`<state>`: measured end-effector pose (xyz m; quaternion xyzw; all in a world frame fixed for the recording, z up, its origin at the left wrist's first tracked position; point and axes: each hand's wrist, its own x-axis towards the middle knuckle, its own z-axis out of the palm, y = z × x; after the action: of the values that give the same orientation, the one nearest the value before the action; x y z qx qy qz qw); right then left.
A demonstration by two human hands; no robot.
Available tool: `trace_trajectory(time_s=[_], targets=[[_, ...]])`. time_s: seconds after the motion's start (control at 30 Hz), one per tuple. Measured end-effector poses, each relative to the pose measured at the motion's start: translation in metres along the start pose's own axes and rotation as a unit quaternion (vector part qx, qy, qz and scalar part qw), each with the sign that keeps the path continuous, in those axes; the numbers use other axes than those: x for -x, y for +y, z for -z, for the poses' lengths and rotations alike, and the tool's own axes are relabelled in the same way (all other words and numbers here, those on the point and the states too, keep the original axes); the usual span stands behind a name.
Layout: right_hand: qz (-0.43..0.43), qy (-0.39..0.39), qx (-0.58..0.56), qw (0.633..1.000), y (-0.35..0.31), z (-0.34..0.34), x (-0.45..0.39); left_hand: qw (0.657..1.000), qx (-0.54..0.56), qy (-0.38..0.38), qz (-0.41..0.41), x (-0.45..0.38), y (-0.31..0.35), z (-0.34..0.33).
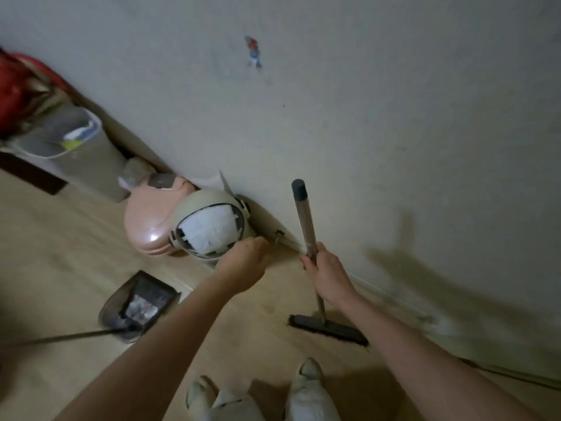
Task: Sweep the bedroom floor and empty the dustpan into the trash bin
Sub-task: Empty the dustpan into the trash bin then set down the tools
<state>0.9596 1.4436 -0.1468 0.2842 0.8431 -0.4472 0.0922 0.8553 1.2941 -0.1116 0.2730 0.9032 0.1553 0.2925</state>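
My right hand (326, 271) grips the metal handle of a broom (305, 217), whose dark head (328, 328) rests on the wooden floor close to the wall. My left hand (244, 262) reaches forward to the lower right edge of a white helmet-shaped object (209, 226) by the baseboard. Its fingers point away from me, and the blur hides whether they hold anything. A dark dustpan (139, 305) with some debris in it lies on the floor at the left, its long handle running off to the left. A grey trash bin (76, 153) stands against the wall further left.
A pink rounded object (145, 217) sits between the helmet-shaped object and the bin. A red bundle (15, 86) lies beyond the bin. A cable (516, 376) runs along the floor at the lower right. My feet (306, 378) stand at the bottom centre.
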Motion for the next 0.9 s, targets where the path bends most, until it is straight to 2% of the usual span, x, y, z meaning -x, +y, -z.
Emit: trace_trajectory(time_s=[0.17, 0.33, 0.43, 0.47, 0.5, 0.6, 0.7, 0.9], targets=[[0.078, -0.066, 0.061, 0.993, -0.129, -0.036, 0.024, 0.985, 0.046, 0.146, 0.077, 0.093, -0.07, 0.086], [0.149, -0.128, 0.056, 0.979, -0.254, -0.12, 0.058, 0.944, 0.072, 0.263, 0.184, 0.2, -0.175, 0.149], [0.169, -0.153, 0.077, 0.971, -0.312, -0.177, 0.075, 0.919, 0.083, 0.308, 0.231, 0.252, -0.246, 0.171], [0.178, -0.151, 0.087, 0.969, -0.333, -0.203, 0.081, 0.914, 0.087, 0.31, 0.246, 0.272, -0.274, 0.179], [0.181, -0.141, 0.094, 0.969, -0.34, -0.201, 0.08, 0.913, 0.086, 0.312, 0.25, 0.272, -0.278, 0.183], [0.187, -0.165, 0.106, 0.963, -0.386, -0.259, 0.094, 0.901, 0.096, 0.311, 0.288, 0.311, -0.348, 0.2], [0.186, -0.183, 0.114, 0.959, -0.424, -0.306, 0.105, 0.897, 0.097, 0.277, 0.331, 0.334, -0.42, 0.211], [0.149, -0.194, 0.095, 0.965, -0.452, -0.346, 0.106, 0.893, 0.104, 0.205, 0.386, 0.338, -0.503, 0.219]])
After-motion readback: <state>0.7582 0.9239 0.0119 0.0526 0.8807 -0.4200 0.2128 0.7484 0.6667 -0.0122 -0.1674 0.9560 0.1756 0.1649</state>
